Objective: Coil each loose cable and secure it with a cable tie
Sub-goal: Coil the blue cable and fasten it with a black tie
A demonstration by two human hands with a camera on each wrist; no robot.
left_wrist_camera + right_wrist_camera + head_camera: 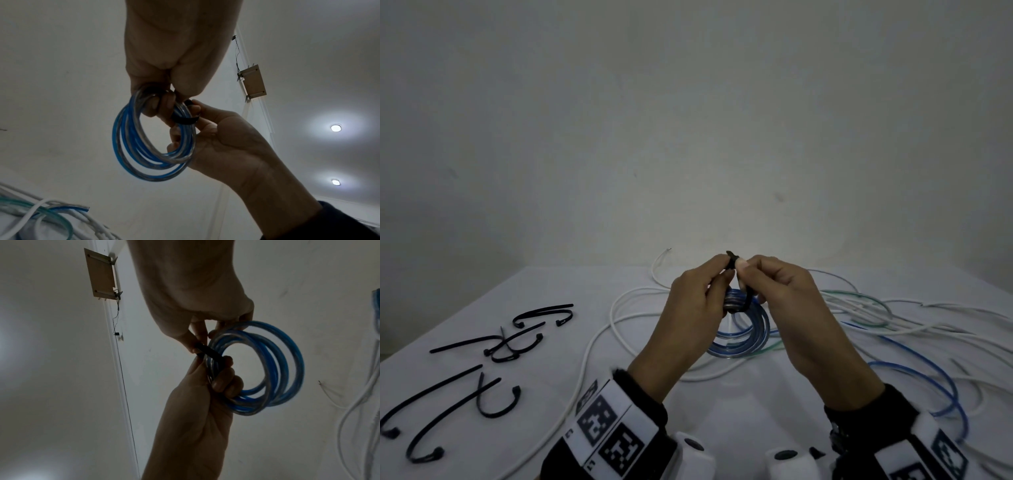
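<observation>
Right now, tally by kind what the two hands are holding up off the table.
Blue cable coil: 1, hooked on the left hand's fingers.
Black cable tie: 1, wrapped round the coil and pinched by the right hand.
Total: 2

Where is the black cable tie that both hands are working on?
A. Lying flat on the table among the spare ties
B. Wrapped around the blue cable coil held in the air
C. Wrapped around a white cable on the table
B: the black cable tie bands the blue cable coil, pinched between the left hand and right hand above the table.
</observation>
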